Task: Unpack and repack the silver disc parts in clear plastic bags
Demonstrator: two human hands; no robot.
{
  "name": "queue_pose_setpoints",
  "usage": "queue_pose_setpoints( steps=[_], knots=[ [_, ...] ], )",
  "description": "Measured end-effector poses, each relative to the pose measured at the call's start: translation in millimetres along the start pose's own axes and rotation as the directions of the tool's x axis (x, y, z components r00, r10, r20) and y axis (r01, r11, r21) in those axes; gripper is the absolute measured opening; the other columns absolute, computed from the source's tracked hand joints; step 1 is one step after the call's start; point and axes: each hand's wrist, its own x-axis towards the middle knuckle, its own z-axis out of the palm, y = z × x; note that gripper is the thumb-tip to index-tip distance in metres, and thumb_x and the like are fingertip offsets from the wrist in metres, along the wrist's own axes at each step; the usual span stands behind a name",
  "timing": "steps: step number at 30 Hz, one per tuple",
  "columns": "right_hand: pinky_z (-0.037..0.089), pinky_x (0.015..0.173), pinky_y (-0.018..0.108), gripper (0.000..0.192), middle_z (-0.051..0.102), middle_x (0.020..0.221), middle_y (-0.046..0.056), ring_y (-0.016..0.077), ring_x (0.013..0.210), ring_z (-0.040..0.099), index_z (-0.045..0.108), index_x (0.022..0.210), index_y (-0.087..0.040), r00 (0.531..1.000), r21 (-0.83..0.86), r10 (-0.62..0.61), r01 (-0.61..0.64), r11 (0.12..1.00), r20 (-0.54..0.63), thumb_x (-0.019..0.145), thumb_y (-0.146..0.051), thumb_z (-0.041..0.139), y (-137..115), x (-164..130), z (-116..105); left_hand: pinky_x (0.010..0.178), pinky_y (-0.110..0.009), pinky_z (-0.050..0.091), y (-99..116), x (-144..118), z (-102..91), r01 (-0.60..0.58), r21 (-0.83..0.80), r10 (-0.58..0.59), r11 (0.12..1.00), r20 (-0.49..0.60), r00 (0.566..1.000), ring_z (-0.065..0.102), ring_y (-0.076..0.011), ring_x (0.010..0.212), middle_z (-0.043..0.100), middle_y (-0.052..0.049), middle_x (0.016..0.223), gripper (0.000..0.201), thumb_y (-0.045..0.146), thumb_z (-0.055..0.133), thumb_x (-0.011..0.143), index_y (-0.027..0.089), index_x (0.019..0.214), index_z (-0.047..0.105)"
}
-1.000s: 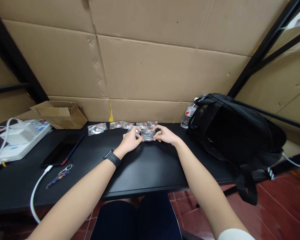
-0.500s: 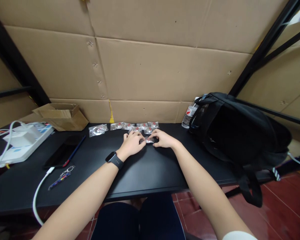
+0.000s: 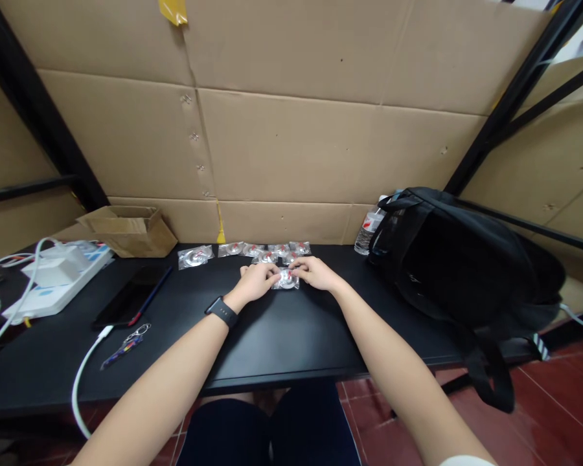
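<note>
My left hand, with a black watch on its wrist, and my right hand meet over a small clear plastic packet holding a round silver part with a red mark. Both hands pinch this packet from either side, low on the black table. Just behind it, several more such packets lie in a row by the cardboard wall, and one packet lies apart at the left end.
A black backpack fills the table's right side, with a water bottle behind it. At left are a small cardboard box, a white power strip with chargers, a dark phone, a pen, a keychain and a white cable.
My hands brought the packet down from just above the row to the table surface nearer me. The camera tilted slightly upward.
</note>
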Motion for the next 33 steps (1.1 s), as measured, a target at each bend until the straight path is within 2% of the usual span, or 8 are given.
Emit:
queue_pose_setpoints(
  steps=[5, 11, 16, 21, 23, 27, 30, 33],
  knots=[
    [0.045, 0.069, 0.024, 0.029, 0.075, 0.074, 0.001, 0.0146, 0.065, 0.064, 0.07, 0.111, -0.016, 0.999, -0.069, 0.025, -0.026, 0.997, -0.022, 0.086, -0.029, 0.067, 2.7, 1.0, 2.2, 0.09, -0.036, 0.039, -38.0, -0.2, -35.0, 0.086, 0.126, -0.099, 0.988, 0.098, 0.99, 0.071, -0.0247, 0.094, 0.08, 0.0, 0.089, 0.018, 0.041, 0.063, 0.086, 0.028, 0.089, 0.076],
    [0.045, 0.071, 0.023, 0.017, 0.074, 0.078, 0.001, 0.0135, 0.069, 0.065, 0.074, 0.098, -0.017, 0.999, -0.171, 0.049, -0.046, 0.984, 0.012, 0.083, -0.024, 0.068, 1.9, -3.5, -11.1, 0.099, -0.049, 0.036, -97.2, -1.4, -63.2, 0.364, 0.242, -0.339, 0.9, -0.137, 0.931, 0.066, -0.0333, 0.108, 0.079, -0.009, 0.102, 0.024, 0.04, 0.058, 0.088, 0.025, 0.092, 0.076],
    [0.046, 0.076, 0.025, 0.017, 0.073, 0.079, 0.001, 0.0152, 0.075, 0.066, 0.074, 0.098, -0.018, 0.993, -0.278, 0.108, -0.118, 0.953, -0.052, 0.084, -0.023, 0.067, 5.5, -7.5, -20.6, 0.101, -0.06, 0.032, -97.7, 1.2, -48.5, 0.445, 0.278, -0.355, 0.851, -0.32, 0.879, 0.062, -0.0395, 0.112, 0.076, -0.015, 0.107, 0.034, 0.048, 0.055, 0.088, 0.023, 0.098, 0.075],
    [0.047, 0.086, 0.03, 0.028, 0.07, 0.104, 0.009, 0.0212, 0.094, 0.065, 0.073, 0.108, -0.019, 0.978, -0.426, 0.189, -0.208, 0.881, -0.085, 0.083, -0.031, 0.07, 14.2, -13.0, -23.5, 0.1, -0.059, 0.037, -83.5, -5.2, -41.0, 0.478, 0.27, -0.289, 0.835, -0.525, 0.801, 0.054, -0.0397, 0.121, 0.063, -0.021, 0.129, 0.05, 0.046, 0.048, 0.092, 0.018, 0.132, 0.057],
    [0.044, 0.095, 0.038, 0.037, 0.064, 0.121, 0.012, 0.0271, 0.112, 0.06, 0.071, 0.117, -0.023, 0.963, -0.474, 0.235, -0.268, 0.839, -0.129, 0.084, -0.04, 0.067, 15.1, -16.1, -21.6, 0.102, -0.057, 0.037, -82.0, -7.6, -40.5, 0.44, 0.288, -0.262, 0.851, -0.495, 0.829, 0.052, -0.0394, 0.125, 0.06, -0.02, 0.132, 0.05, 0.048, 0.045, 0.093, 0.019, 0.133, 0.055],
    [0.03, 0.111, 0.053, 0.063, 0.044, 0.153, 0.014, 0.0352, 0.141, 0.038, 0.053, 0.142, -0.027, 0.911, -0.495, 0.378, -0.407, 0.768, -0.164, 0.089, -0.06, 0.055, 13.5, -22.9, -15.8, 0.105, -0.047, 0.039, -89.4, -11.7, -37.2, 0.353, 0.29, -0.274, 0.89, -0.279, 0.92, 0.051, -0.0383, 0.13, 0.056, -0.022, 0.14, 0.07, 0.06, 0.046, 0.09, 0.013, 0.142, 0.05],
    [0.016, 0.118, 0.055, 0.076, 0.023, 0.167, 0.011, 0.034, 0.153, 0.018, 0.035, 0.155, -0.03, 0.876, -0.489, 0.46, -0.467, 0.737, -0.143, 0.091, -0.071, 0.042, 12.4, -28.4, -10.6, 0.109, -0.048, 0.038, -98.8, -20.0, -32.1, 0.368, 0.286, -0.33, 0.884, -0.173, 0.928, 0.045, -0.0402, 0.137, 0.045, -0.026, 0.151, 0.093, 0.072, 0.049, 0.083, 0.006, 0.148, 0.043],
    [0.009, 0.12, 0.053, 0.076, 0.014, 0.17, 0.007, 0.0312, 0.156, 0.008, 0.027, 0.158, -0.032, 0.864, -0.507, 0.475, -0.489, 0.71, -0.167, 0.094, -0.072, 0.029, 11.5, -34.2, -3.2, 0.114, -0.059, 0.029, -103.5, -32.6, -26.3, 0.406, 0.287, -0.372, 0.868, -0.169, 0.913, 0.033, -0.0409, 0.146, 0.035, -0.02, 0.161, 0.096, 0.079, 0.045, 0.08, 0.015, 0.152, 0.041]
  ],
)
